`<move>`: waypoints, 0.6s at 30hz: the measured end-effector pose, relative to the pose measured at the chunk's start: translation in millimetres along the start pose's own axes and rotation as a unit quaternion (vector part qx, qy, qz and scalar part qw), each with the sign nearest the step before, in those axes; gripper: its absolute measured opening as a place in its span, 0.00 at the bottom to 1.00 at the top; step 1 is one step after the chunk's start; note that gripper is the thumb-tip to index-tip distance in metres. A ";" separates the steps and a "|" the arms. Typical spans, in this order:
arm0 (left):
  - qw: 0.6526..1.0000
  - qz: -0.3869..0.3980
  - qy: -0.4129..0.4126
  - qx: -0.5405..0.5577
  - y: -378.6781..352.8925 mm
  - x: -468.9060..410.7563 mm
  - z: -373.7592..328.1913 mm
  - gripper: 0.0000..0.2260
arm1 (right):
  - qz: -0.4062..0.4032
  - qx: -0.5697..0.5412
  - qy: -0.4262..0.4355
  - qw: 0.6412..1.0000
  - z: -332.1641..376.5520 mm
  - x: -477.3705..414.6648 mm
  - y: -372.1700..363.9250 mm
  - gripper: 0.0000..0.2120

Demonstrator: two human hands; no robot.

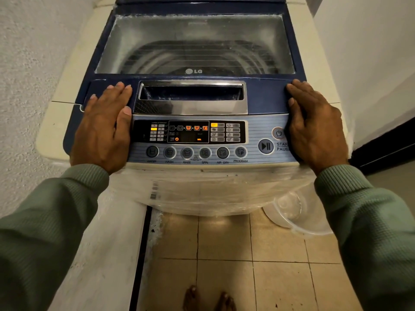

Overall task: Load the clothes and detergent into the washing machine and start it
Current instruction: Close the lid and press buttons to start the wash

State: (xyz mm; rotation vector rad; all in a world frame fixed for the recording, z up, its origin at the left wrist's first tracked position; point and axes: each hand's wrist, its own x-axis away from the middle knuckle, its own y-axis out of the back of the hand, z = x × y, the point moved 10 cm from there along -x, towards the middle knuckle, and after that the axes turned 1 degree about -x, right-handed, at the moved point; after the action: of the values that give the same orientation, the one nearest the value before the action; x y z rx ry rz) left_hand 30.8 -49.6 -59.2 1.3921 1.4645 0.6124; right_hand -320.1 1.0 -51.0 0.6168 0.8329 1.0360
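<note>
"LG" on the lid [195, 71]; WASH, RINSE, SPIN, AIR DRY, PROGRAM under the buttons [187, 152] of the control panel [258, 129]

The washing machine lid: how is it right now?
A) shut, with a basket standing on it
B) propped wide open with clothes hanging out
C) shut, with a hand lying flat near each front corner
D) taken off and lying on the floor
C: the glass lid lies shut over the drum, and the left hand and right hand rest flat near its front corners, on either side of the lit control panel.
</note>
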 end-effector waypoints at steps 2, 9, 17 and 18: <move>1.000 0.000 0.000 0.001 0.3 0.5 -0.5 0.23 | -0.010 -0.021 -0.004 1.000 -1.9 -0.9 2.4 0.17; 1.000 0.004 0.004 0.004 1.2 0.4 -0.8 0.23 | -0.005 -0.065 -0.006 0.998 -5.5 -5.7 5.0 0.15; 1.000 0.006 0.004 0.012 1.5 0.8 -2.3 0.23 | -0.022 -0.055 -0.008 0.998 -4.8 -7.3 6.5 0.15; 1.000 0.006 0.003 0.013 1.7 0.8 -2.8 0.22 | -0.022 -0.055 -0.009 0.998 -5.0 -7.2 6.5 0.15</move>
State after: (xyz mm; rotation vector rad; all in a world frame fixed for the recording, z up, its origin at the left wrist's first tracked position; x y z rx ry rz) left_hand 29.2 -47.8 -56.9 1.4212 1.4749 0.6071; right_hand -329.3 -2.8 -46.6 0.5118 0.7643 1.0280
